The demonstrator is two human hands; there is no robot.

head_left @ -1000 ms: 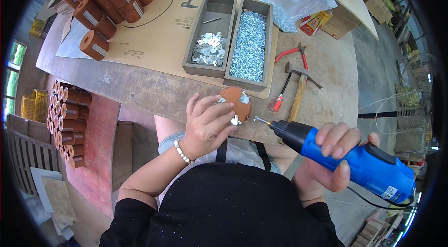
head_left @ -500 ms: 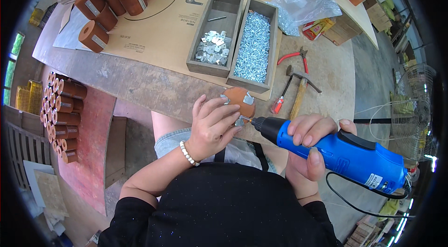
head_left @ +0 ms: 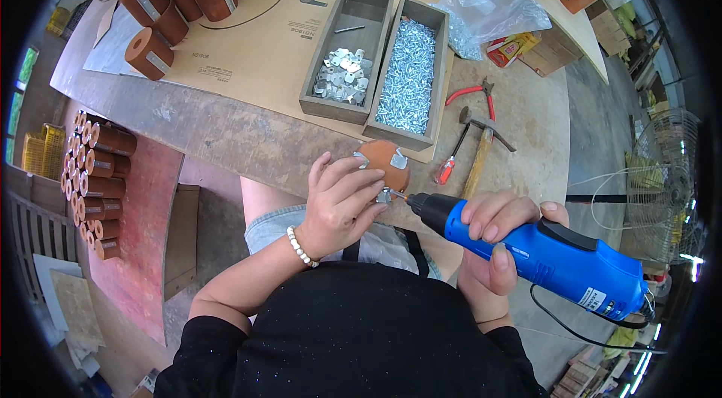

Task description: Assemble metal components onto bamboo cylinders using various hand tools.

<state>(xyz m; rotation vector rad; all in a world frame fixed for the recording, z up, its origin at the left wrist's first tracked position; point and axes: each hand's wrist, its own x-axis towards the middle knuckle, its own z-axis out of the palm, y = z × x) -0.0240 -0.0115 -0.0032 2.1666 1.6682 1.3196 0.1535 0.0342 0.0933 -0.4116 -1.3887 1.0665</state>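
My left hand (head_left: 342, 199) has its fingers closed against a round brown piece (head_left: 386, 163) at the table's front edge. Small silver metal tabs (head_left: 398, 160) sit around the rim of that piece, one of them (head_left: 384, 195) right by my fingertips. In my right hand (head_left: 496, 225) is a blue electric screwdriver (head_left: 556, 259) with a black nose, tilted with its bit (head_left: 397, 194) pointing left at the tab near my left fingers. Whether the bit touches a screw is too small to tell.
Beyond my hands stand a wooden tray of metal tabs (head_left: 307, 93) and a wooden tray of screws (head_left: 444, 60). Red-handled pliers (head_left: 490, 97), a hammer (head_left: 478, 165) and a screwdriver (head_left: 447, 171) lie to the right. Brown cylinders (head_left: 149, 52) are stacked far left; a fan (head_left: 662, 180) stands right.
The electric screwdriver has shifted slightly left, its rear end a little lower. My left hand still holds the round brown piece in nearly the same place.
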